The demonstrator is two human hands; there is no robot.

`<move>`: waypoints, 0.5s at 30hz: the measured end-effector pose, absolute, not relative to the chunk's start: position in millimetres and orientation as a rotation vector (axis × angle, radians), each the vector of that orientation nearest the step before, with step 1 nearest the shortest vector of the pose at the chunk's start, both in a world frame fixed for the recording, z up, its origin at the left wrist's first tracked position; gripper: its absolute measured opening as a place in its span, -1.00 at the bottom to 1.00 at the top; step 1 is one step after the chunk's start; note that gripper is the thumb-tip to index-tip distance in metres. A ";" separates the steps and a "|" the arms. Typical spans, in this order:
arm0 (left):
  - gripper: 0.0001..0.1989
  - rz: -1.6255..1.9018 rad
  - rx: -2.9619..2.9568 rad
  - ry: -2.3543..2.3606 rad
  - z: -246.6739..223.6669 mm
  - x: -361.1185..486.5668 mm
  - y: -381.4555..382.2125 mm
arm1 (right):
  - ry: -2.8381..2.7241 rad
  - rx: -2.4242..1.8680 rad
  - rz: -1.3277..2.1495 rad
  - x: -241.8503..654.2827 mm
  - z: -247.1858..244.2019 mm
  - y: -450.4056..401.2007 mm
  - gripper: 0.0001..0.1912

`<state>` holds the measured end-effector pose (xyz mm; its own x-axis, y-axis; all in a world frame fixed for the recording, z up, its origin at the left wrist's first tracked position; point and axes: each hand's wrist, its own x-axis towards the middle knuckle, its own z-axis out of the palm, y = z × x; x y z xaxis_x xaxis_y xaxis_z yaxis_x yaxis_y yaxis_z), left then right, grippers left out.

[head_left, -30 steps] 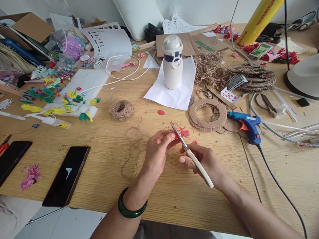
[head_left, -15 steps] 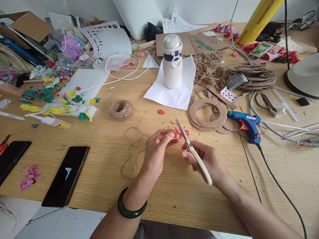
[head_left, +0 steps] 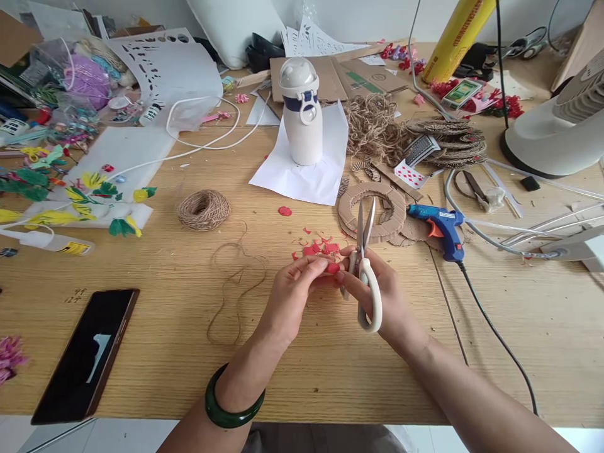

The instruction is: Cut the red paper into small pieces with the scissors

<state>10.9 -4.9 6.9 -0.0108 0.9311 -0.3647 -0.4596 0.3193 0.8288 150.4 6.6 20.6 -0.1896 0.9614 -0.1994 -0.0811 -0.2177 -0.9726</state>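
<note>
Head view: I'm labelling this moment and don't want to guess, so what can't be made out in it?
Red piece: full outline, head view, partly covered by the left hand.
Scissors: one handle loop, head view, partly behind the right hand.
Cardboard ring: part of its band, head view, behind the scissors.
Pink shreds: head view, cut off by the left edge.
Writing on the table: head view, too small to read surely.

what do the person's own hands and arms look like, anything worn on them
The left hand is ungloved, with a smooth, glossy, dark green ring-shaped bangle around its wrist. The right hand is ungloved too, with nothing visible at the wrist. No sleeve shows on either forearm.
</note>
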 end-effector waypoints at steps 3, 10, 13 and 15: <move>-0.83 1.233 0.530 1.049 7.5 11.0 -4.2 | -1.139 -1.207 1.537 150.4 21.2 6.4 -0.57; -0.76 1.210 0.567 1.078 5.1 11.4 -4.4 | -1.131 -1.242 1.520 151.0 21.3 8.1 -0.57; -0.80 1.201 0.680 1.138 2.9 10.7 -5.3 | -1.136 -1.235 1.532 150.7 20.6 8.9 -0.59; -0.83 1.202 0.766 1.176 1.6 10.0 -5.7 | -1.134 -1.217 1.561 150.5 20.4 9.4 -0.60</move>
